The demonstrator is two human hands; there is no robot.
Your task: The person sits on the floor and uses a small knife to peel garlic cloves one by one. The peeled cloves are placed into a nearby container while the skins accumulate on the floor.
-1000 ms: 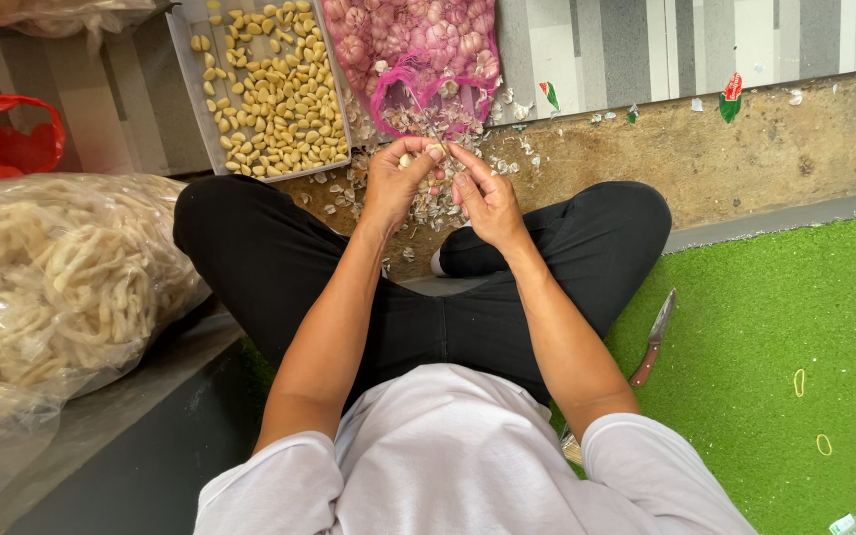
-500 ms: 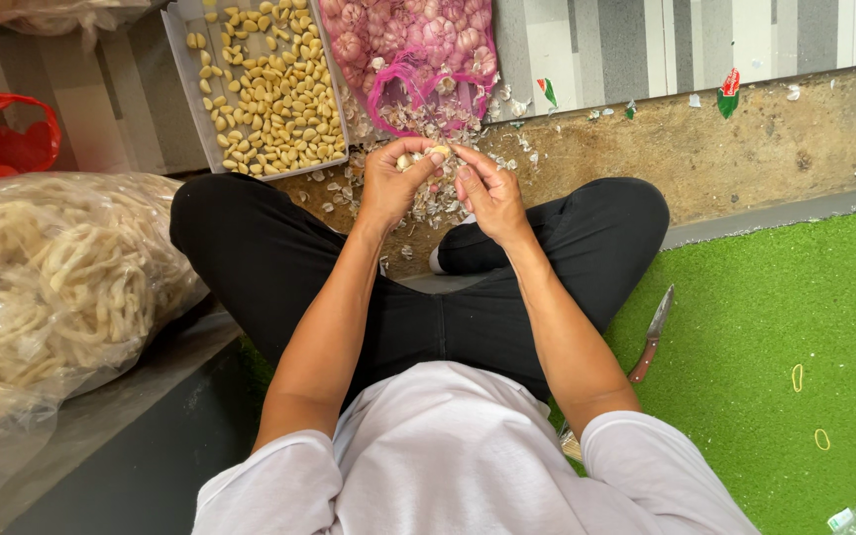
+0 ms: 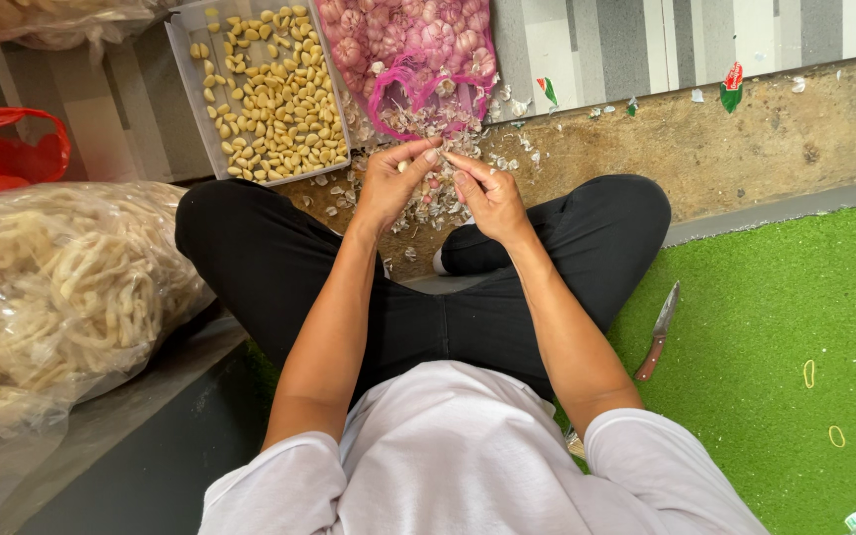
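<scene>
hands meet over pile of papery garlic skins (image 3: 426, 203) on floor. left hand (image 3: 395, 183) and right hand (image 3: 487, 193), fingers pinched shut on small pale garlic clove (image 3: 435, 159) between them. better peel with nails, drop skins low. pink mesh bag of garlic bulbs (image 3: 418, 50) ahead; clear plastic tray of peeled cloves (image 3: 265, 89) left; red plastic bag (image 3: 2, 149) far left.

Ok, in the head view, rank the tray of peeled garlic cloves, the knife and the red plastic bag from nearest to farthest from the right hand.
1. Tray of peeled garlic cloves, up and left of the right hand, beyond the left hand.
2. Knife, lying on the green turf by the right knee.
3. Red plastic bag, at the far left edge.
</scene>
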